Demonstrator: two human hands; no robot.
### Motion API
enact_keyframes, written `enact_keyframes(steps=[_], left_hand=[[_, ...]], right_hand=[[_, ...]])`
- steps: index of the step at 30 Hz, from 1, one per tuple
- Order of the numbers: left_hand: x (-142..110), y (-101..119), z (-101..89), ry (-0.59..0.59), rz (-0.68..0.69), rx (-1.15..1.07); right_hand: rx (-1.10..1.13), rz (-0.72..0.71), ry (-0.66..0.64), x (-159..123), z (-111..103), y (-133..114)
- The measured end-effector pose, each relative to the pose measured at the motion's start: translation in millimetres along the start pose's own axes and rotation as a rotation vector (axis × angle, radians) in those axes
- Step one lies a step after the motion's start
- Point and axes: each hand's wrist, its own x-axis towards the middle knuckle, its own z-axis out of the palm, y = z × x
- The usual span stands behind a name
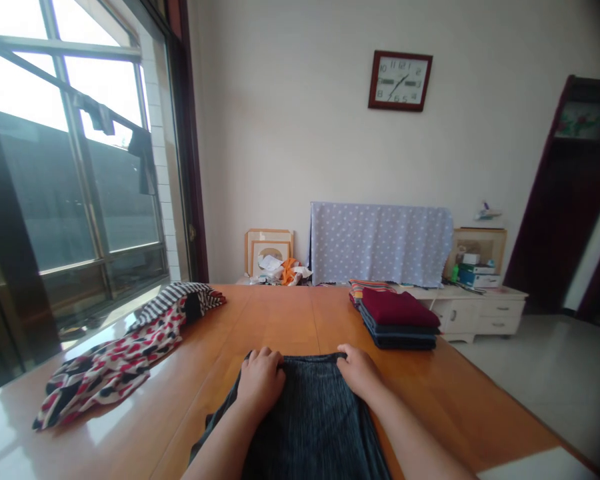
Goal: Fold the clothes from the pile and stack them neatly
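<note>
A dark grey striped garment (313, 420) lies flat on the orange wooden table (280, 320) in front of me. My left hand (260, 380) rests on its far left corner, fingers curled over the edge. My right hand (359, 370) grips the far right corner the same way. Both forearms lie across the cloth.
A stack of folded clothes (399, 319), dark red on top, sits at the table's far right. Unfolded red, white and black patterned and striped garments (125, 350) lie at the left. A low white cabinet (480, 310), a dotted cloth (380, 243) and a window (70, 167) stand beyond.
</note>
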Motion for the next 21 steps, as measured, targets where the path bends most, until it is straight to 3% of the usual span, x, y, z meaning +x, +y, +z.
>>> enact_keyframes(steps=[4, 10, 17, 21], left_hand=[[-0.4, -1.7, -4.5, -0.003, 0.000, 0.005], [4.4, -8.4, -8.2, 0.045, -0.088, 0.047], [9.8, -25.4, -18.8, 0.123, -0.354, 0.040], [14.8, -38.8, -16.5, 0.100, -0.454, -0.041]], right_hand=[[0.051, 0.029, 0.015, 3.4, 3.9, 7.6], [0.477, 0.240, 0.078, 7.3, 3.4, 13.1], [0.225, 0.072, 0.132, 6.9, -6.1, 26.4], [0.125, 0.054, 0.117, 8.2, -10.2, 32.4]])
